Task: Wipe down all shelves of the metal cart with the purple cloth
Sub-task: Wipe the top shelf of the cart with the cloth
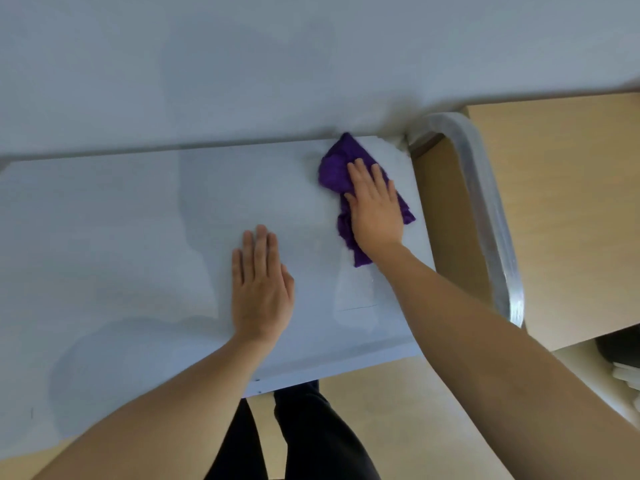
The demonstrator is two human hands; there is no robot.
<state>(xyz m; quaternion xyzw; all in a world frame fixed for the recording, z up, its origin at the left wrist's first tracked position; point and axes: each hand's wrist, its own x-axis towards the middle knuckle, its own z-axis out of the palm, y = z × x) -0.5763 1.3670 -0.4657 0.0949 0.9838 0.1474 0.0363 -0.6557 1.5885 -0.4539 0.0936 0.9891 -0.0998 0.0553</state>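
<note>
The top shelf of the metal cart (121,237) fills most of the view as a flat pale sheet. A crumpled purple cloth (335,168) lies near its far right corner. My right hand (375,206) presses flat on the cloth with straight fingers, covering its middle. My left hand (261,285) rests flat on the bare shelf, nearer to me and left of the cloth, holding nothing. The lower shelves are hidden under the top one.
The cart's curved metal handle (491,216) runs along the right end of the shelf. A pale wall (242,64) stands right behind the cart. Wooden floor (571,202) lies to the right. My legs in dark trousers (304,438) stand at the front edge.
</note>
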